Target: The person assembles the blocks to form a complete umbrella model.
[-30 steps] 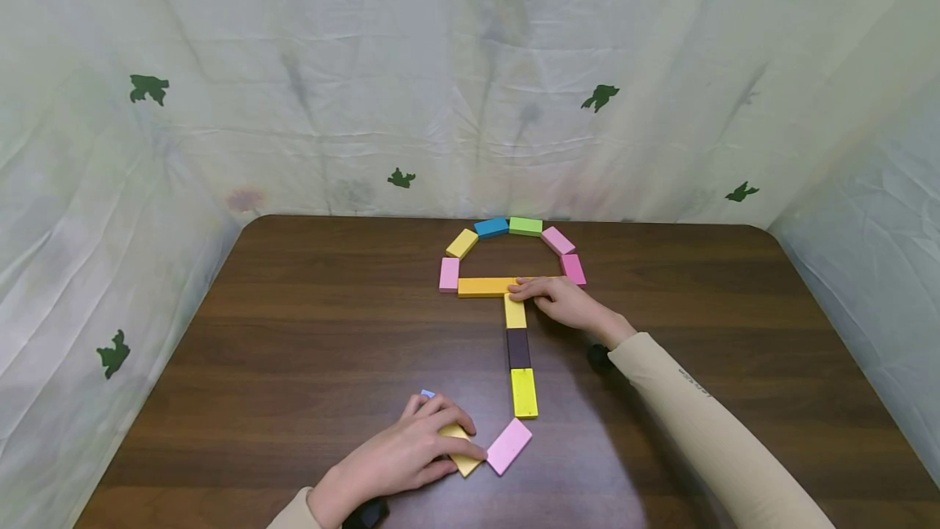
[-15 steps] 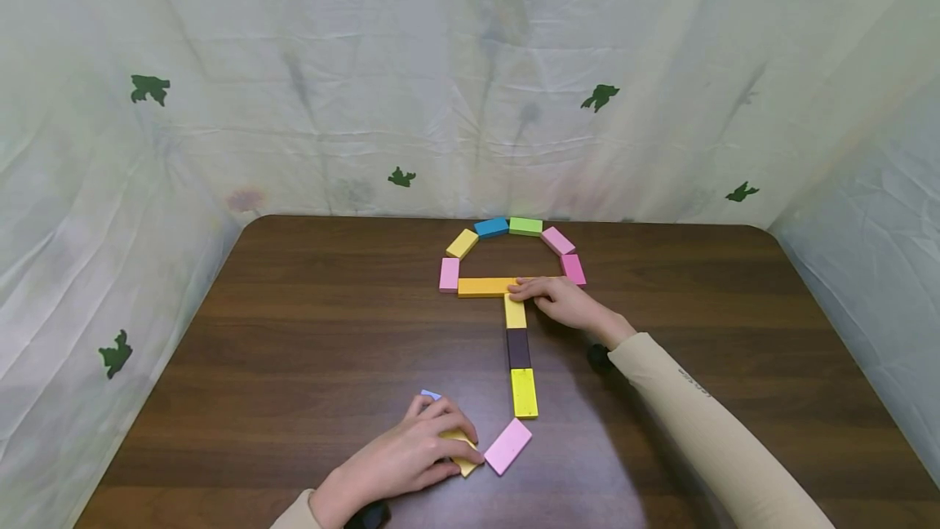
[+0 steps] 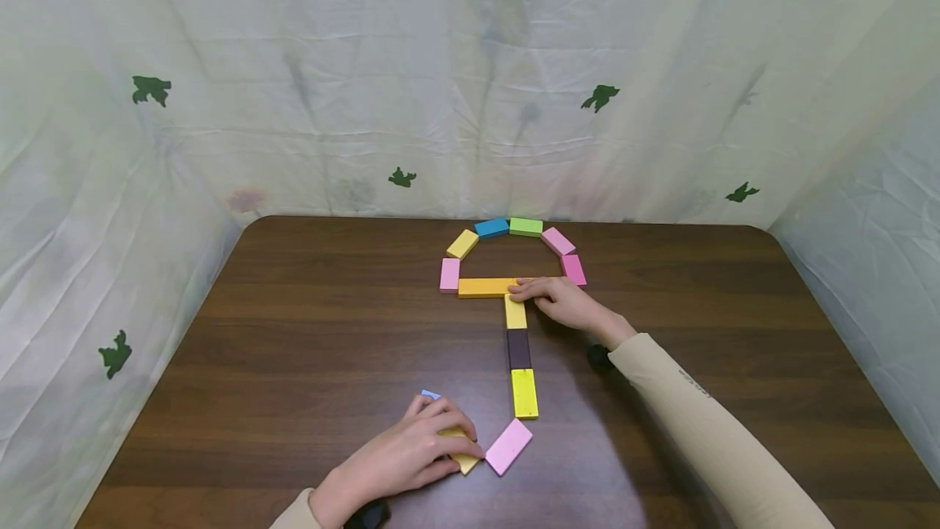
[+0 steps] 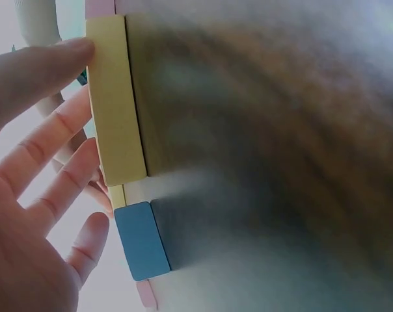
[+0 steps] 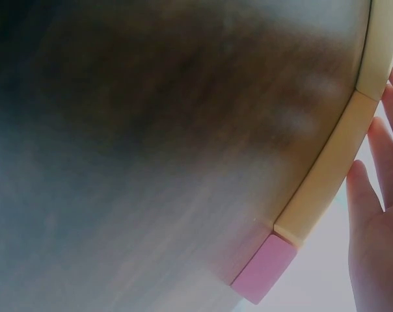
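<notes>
My left hand (image 3: 407,451) holds a pale yellow block (image 4: 115,97) flat on the table, thumb at its near side and fingers over it. A pink block (image 3: 509,447) lies slanted just right of that hand. Just beyond the fingers shows a blue block (image 4: 142,240), mostly hidden in the head view. My right hand (image 3: 565,303) rests its fingertips on a long orange block (image 3: 486,288) where it meets a yellow block (image 3: 516,313). Below that run a dark purple block (image 3: 518,348) and a bright yellow block (image 3: 525,393), in line.
Above the orange block, an arch of several blocks includes a blue block (image 3: 491,228), a green block (image 3: 525,227) and a magenta block (image 3: 573,269). They stand near the far edge of the brown wooden table (image 3: 308,308). A pale leaf-patterned cloth (image 3: 330,88) hangs behind.
My left hand and the pale yellow block shift very slightly at the near end of the row. The right hand stays in place.
</notes>
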Motion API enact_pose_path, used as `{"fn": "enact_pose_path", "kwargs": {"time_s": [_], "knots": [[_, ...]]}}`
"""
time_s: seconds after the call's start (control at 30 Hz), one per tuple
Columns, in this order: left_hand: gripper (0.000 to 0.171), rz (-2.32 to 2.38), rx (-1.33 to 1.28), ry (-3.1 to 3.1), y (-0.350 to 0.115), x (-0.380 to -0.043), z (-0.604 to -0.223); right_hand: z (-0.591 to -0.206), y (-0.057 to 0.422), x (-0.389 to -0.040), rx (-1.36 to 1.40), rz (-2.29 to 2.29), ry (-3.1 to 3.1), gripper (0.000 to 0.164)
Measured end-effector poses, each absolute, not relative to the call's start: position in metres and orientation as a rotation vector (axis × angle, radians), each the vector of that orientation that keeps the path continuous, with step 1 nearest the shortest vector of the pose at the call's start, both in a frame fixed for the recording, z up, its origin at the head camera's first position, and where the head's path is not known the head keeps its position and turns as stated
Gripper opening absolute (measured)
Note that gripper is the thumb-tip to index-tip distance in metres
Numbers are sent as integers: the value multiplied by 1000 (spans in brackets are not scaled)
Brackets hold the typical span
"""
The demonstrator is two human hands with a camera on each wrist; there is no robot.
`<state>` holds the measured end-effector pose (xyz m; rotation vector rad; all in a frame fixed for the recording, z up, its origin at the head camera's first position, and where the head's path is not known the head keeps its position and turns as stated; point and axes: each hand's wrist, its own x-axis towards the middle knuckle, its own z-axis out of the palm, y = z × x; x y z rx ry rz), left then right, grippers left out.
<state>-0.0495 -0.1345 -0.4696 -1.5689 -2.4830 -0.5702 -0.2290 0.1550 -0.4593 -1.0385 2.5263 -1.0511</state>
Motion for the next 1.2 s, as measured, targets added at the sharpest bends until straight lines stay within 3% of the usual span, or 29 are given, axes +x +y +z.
{"fn": "enact_pose_path", "kwargs": {"time_s": [1.2], "knots": [[32,-665,-1512,-2558,-138,-52,-465,-458,155,-230,-1054,-1039,2532,39]]}}
